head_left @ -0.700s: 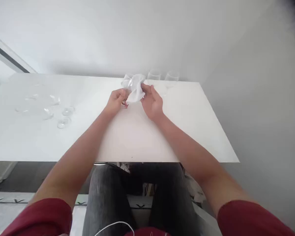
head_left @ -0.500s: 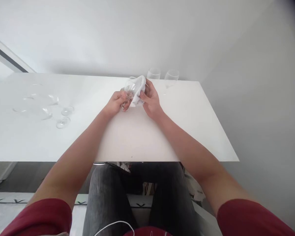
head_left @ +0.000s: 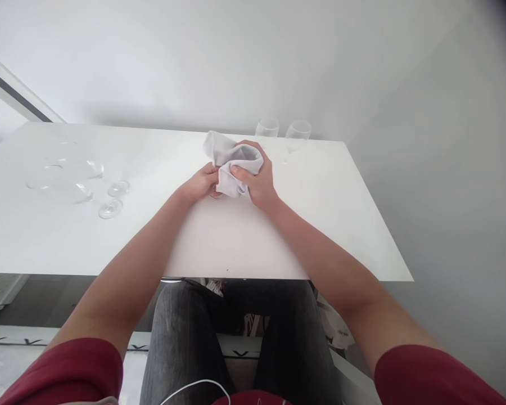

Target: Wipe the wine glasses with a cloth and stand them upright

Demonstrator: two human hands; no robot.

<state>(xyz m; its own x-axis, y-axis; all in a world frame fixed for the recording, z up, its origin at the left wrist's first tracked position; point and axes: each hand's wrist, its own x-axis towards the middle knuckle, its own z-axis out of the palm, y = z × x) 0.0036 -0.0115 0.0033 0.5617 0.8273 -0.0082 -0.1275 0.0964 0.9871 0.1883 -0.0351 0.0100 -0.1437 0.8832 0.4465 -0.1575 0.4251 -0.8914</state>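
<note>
Above the white table, my right hand (head_left: 262, 179) grips a bunched white cloth (head_left: 231, 181), fingers behind it and thumb pressing its front. The cloth covers the bowl of a wine glass. Only a bit of the glass's foot (head_left: 216, 195) shows under my left hand (head_left: 203, 183), which is closed around the stem end at the cloth's left edge. My left fingertips are partly hidden by the cloth.
Two wine glasses lie on their sides at the left, their feet (head_left: 110, 209) pointing towards me. Two more glasses (head_left: 298, 130) stand upright at the table's back edge, by the wall. The table (head_left: 337, 225) ends just before my legs.
The cloth has been spread and wrapped over the glass bowl, which showed clearly before. A flap of it now sticks up at the back left. Both hands stay in nearly the same place.
</note>
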